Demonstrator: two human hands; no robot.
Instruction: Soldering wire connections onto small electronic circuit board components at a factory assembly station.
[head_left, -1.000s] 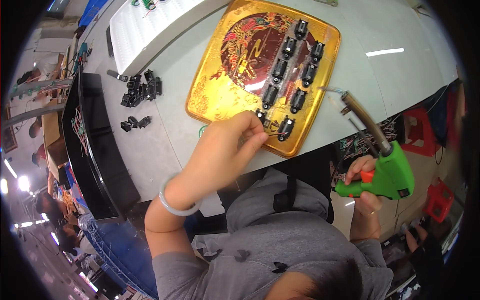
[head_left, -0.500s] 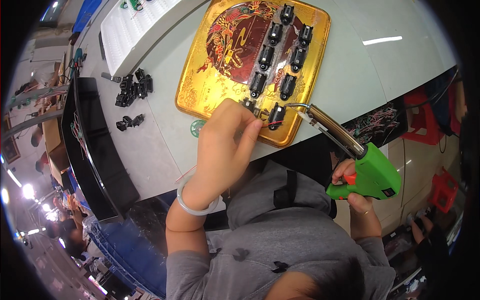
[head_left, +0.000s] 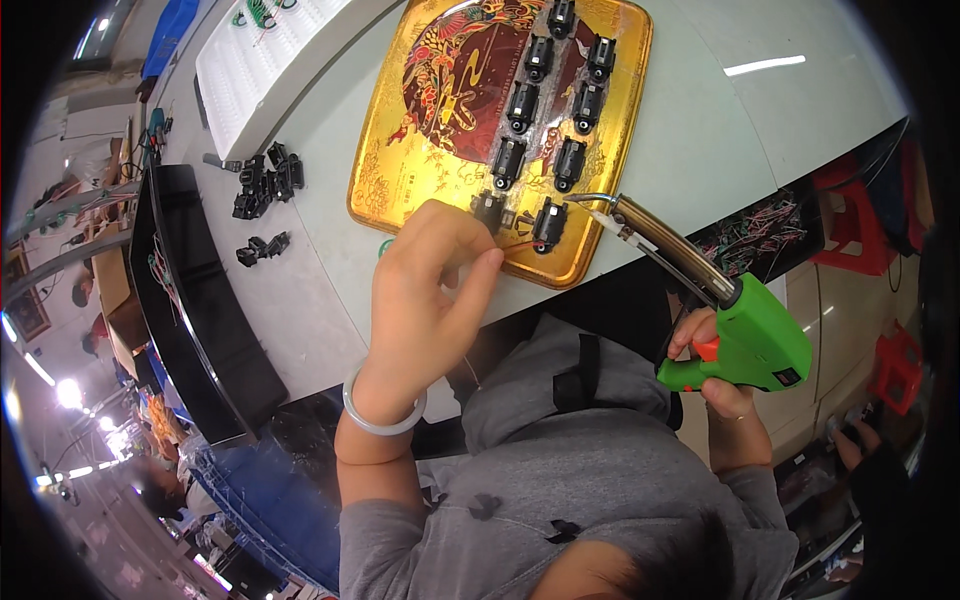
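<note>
My left hand, with a pale bangle on its wrist, is closed in a pinch on a thin red wire. The wire runs to the lower end of a small black cylindrical part at the tin's near right corner. My right hand grips a green soldering gun by its handle, a finger at the orange trigger. Its bent tip hovers close to that part's upper right; contact cannot be made out. More such black parts stand in two rows on the gold tin.
Loose black parts lie on the table left of the tin, beside a white ribbed tray. A long black tray borders the left. Tangled wires with green pieces fill a dark bin at right, near red stools.
My left hand has drawn back slightly to the left and down, keeping its pinch on the wire. The soldering gun's tip has shifted a little up and left.
</note>
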